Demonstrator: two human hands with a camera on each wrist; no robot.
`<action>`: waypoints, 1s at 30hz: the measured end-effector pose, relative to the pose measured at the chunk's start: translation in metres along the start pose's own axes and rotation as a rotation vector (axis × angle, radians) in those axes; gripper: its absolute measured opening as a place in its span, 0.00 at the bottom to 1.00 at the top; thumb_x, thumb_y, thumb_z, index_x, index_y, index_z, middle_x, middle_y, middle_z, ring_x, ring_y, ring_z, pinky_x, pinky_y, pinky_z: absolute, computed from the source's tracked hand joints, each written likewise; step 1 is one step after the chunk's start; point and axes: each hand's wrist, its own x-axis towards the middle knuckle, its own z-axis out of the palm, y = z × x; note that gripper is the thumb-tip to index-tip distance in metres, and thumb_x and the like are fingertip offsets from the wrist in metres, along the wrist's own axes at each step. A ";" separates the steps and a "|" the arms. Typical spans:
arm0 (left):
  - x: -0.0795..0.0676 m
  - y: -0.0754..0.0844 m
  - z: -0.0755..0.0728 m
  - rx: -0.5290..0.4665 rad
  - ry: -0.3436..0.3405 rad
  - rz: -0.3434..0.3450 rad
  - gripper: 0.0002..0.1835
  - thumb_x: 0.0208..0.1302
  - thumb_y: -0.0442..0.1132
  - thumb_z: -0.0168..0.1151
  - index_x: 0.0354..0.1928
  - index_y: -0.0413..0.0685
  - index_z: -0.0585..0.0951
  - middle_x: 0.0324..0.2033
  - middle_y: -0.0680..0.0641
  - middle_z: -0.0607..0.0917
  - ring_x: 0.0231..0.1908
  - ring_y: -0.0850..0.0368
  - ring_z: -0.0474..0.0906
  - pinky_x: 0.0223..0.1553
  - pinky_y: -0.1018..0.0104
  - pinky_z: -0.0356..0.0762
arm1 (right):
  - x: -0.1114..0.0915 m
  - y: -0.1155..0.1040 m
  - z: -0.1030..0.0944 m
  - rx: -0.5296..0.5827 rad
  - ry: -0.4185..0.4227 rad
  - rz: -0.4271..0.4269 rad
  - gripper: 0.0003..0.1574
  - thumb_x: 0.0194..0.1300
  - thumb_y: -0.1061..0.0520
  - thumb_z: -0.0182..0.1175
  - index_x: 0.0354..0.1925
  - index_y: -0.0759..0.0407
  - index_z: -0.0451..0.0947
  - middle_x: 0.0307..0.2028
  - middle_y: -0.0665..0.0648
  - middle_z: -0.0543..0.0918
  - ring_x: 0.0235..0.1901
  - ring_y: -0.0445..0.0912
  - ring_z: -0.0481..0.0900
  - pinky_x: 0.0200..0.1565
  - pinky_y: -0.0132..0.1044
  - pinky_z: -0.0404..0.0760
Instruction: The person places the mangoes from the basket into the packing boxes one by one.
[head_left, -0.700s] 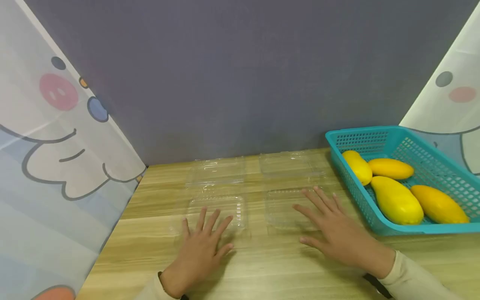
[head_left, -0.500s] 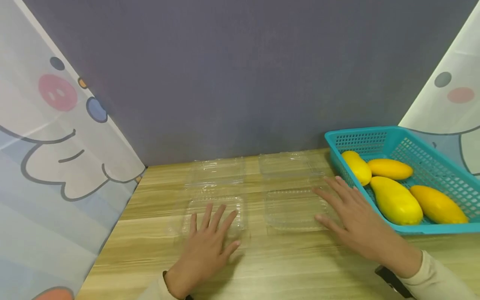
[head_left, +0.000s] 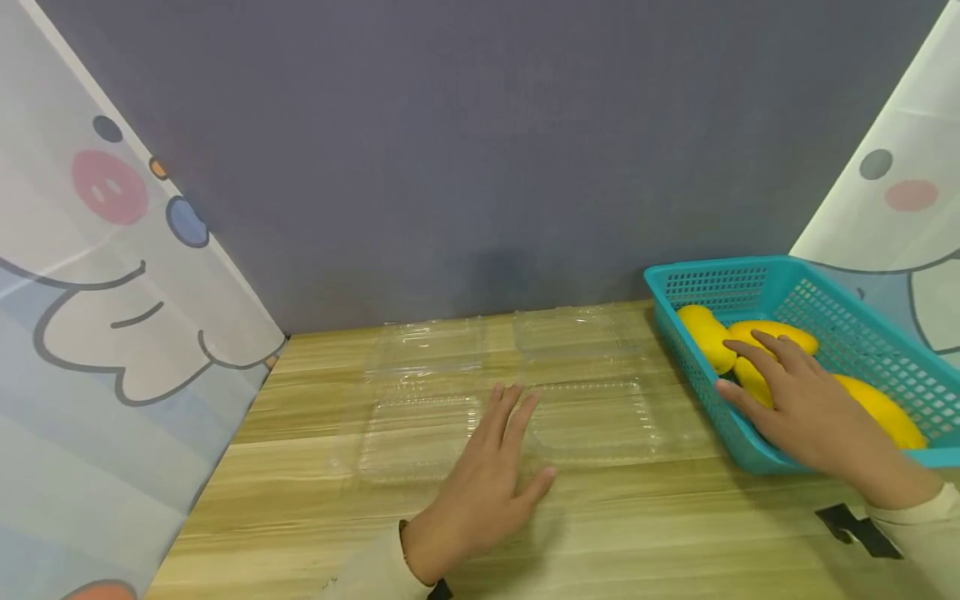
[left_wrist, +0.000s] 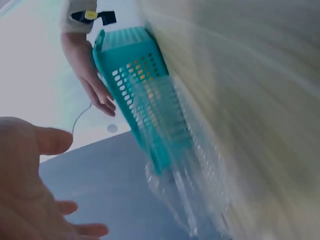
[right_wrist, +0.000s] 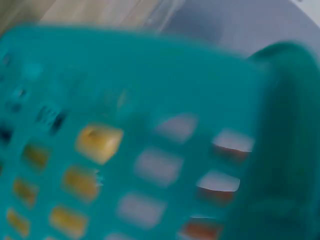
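My left hand (head_left: 480, 492), fingers extended, hovers over the table between two clear plastic clamshell boxes, the left one (head_left: 420, 442) and the right one (head_left: 592, 421). Both boxes lie with their lids folded back. My right hand (head_left: 813, 408) reaches over the near side of a teal basket (head_left: 708, 400), fingers spread above several smooth yellow fruits, shaped like mangoes or papayas. One fruit (head_left: 702, 333) sits at the left wall, another (head_left: 888, 417) at the right; the hand partly hides the others. Whether fingertips touch a fruit I cannot tell. The right wrist view is mostly blurred basket wall (right_wrist: 150, 65).
The wood-grain table (head_left: 300, 500) ends at a grey wall (head_left: 487, 167) behind the lids. Printed cartoon curtains (head_left: 90, 350) flank it on both sides. The basket's rim (left_wrist: 100, 65) stands well above the table.
My right hand has moved right from above the right clamshell box to over the basket's fruits. My left hand has shifted right, from the left box towards the gap between the boxes.
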 end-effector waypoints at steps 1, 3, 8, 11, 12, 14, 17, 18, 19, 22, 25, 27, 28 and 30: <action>0.002 0.002 0.003 -0.021 0.012 -0.001 0.43 0.74 0.56 0.52 0.79 0.57 0.41 0.79 0.43 0.45 0.79 0.38 0.38 0.71 0.35 0.57 | 0.001 0.005 0.001 -0.003 -0.020 0.018 0.38 0.73 0.40 0.55 0.69 0.63 0.64 0.68 0.77 0.60 0.61 0.74 0.61 0.52 0.71 0.65; 0.005 0.007 0.008 -0.058 0.028 -0.015 0.45 0.73 0.54 0.54 0.79 0.57 0.40 0.79 0.43 0.44 0.79 0.38 0.38 0.71 0.35 0.58 | 0.003 0.014 0.002 -0.022 -0.054 0.043 0.38 0.73 0.40 0.55 0.68 0.63 0.64 0.66 0.78 0.61 0.59 0.75 0.63 0.50 0.71 0.66; 0.012 0.014 0.022 -0.189 0.041 -0.097 0.46 0.70 0.51 0.58 0.79 0.58 0.40 0.79 0.46 0.41 0.79 0.42 0.36 0.72 0.35 0.56 | 0.007 0.034 0.001 -0.078 -0.118 0.083 0.40 0.72 0.37 0.55 0.68 0.62 0.63 0.64 0.79 0.63 0.58 0.76 0.63 0.50 0.74 0.66; 0.016 0.015 0.028 -0.295 0.022 -0.163 0.45 0.70 0.51 0.56 0.79 0.60 0.40 0.79 0.48 0.38 0.79 0.43 0.34 0.72 0.34 0.54 | 0.008 0.043 0.002 -0.119 -0.178 0.114 0.47 0.69 0.32 0.55 0.68 0.65 0.62 0.64 0.81 0.63 0.58 0.78 0.63 0.51 0.76 0.65; 0.018 0.015 0.030 -0.334 0.014 -0.189 0.45 0.70 0.51 0.56 0.79 0.60 0.40 0.79 0.49 0.36 0.79 0.44 0.34 0.72 0.34 0.53 | 0.008 0.045 0.003 -0.131 -0.195 0.123 0.49 0.68 0.31 0.56 0.68 0.66 0.62 0.63 0.82 0.64 0.57 0.78 0.63 0.51 0.76 0.65; 0.021 0.014 0.033 -0.406 0.001 -0.238 0.45 0.70 0.50 0.54 0.79 0.61 0.38 0.79 0.50 0.33 0.79 0.44 0.34 0.72 0.34 0.53 | 0.008 0.049 0.004 -0.155 -0.227 0.133 0.52 0.66 0.29 0.57 0.68 0.67 0.62 0.62 0.83 0.64 0.56 0.79 0.64 0.51 0.76 0.66; 0.025 0.013 0.040 -0.502 0.009 -0.278 0.46 0.70 0.49 0.52 0.79 0.58 0.34 0.79 0.48 0.30 0.78 0.43 0.35 0.72 0.33 0.53 | 0.008 0.054 0.007 -0.174 -0.253 0.133 0.55 0.64 0.28 0.59 0.68 0.69 0.61 0.61 0.84 0.65 0.56 0.79 0.65 0.53 0.76 0.64; 0.026 0.012 0.043 -0.537 0.019 -0.292 0.47 0.70 0.48 0.52 0.79 0.58 0.33 0.79 0.48 0.30 0.78 0.44 0.35 0.72 0.34 0.53 | 0.008 0.056 0.009 -0.181 -0.253 0.130 0.56 0.63 0.29 0.60 0.68 0.70 0.61 0.60 0.85 0.65 0.55 0.79 0.65 0.53 0.76 0.64; 0.028 0.011 0.045 -0.564 0.030 -0.301 0.47 0.71 0.48 0.51 0.79 0.57 0.32 0.79 0.47 0.30 0.78 0.43 0.35 0.73 0.35 0.52 | 0.008 0.057 0.009 -0.185 -0.256 0.127 0.56 0.62 0.29 0.61 0.68 0.69 0.61 0.60 0.85 0.65 0.55 0.79 0.65 0.53 0.76 0.64; 0.033 0.008 0.051 -0.714 0.060 -0.358 0.46 0.72 0.47 0.51 0.79 0.56 0.32 0.79 0.44 0.32 0.78 0.41 0.36 0.73 0.34 0.48 | 0.008 0.060 0.011 -0.199 -0.268 0.123 0.57 0.60 0.29 0.63 0.67 0.70 0.61 0.60 0.86 0.65 0.54 0.80 0.66 0.53 0.76 0.64; 0.036 0.004 0.057 -0.885 0.084 -0.457 0.45 0.73 0.48 0.49 0.79 0.57 0.33 0.79 0.43 0.34 0.78 0.38 0.34 0.74 0.32 0.43 | 0.008 0.061 0.012 -0.212 -0.293 0.132 0.57 0.59 0.30 0.65 0.67 0.70 0.61 0.59 0.86 0.66 0.53 0.81 0.67 0.52 0.77 0.65; 0.036 0.001 0.060 -0.987 0.090 -0.512 0.44 0.75 0.49 0.47 0.79 0.56 0.32 0.79 0.43 0.35 0.78 0.37 0.33 0.73 0.31 0.41 | 0.008 0.061 0.013 -0.219 -0.306 0.142 0.57 0.57 0.32 0.66 0.66 0.70 0.61 0.58 0.86 0.67 0.52 0.81 0.68 0.52 0.76 0.65; 0.037 0.000 0.062 -1.025 0.093 -0.532 0.43 0.75 0.49 0.46 0.79 0.55 0.32 0.79 0.43 0.36 0.78 0.37 0.33 0.74 0.31 0.40 | 0.007 0.061 0.012 -0.221 -0.310 0.145 0.56 0.56 0.33 0.67 0.66 0.70 0.62 0.58 0.86 0.67 0.52 0.81 0.69 0.52 0.76 0.66; 0.037 -0.003 0.067 -1.079 0.100 -0.553 0.41 0.76 0.51 0.44 0.79 0.56 0.34 0.79 0.44 0.38 0.79 0.38 0.34 0.74 0.32 0.39 | 0.006 0.061 0.012 -0.221 -0.315 0.152 0.55 0.55 0.35 0.69 0.65 0.70 0.63 0.57 0.86 0.67 0.50 0.82 0.69 0.49 0.75 0.68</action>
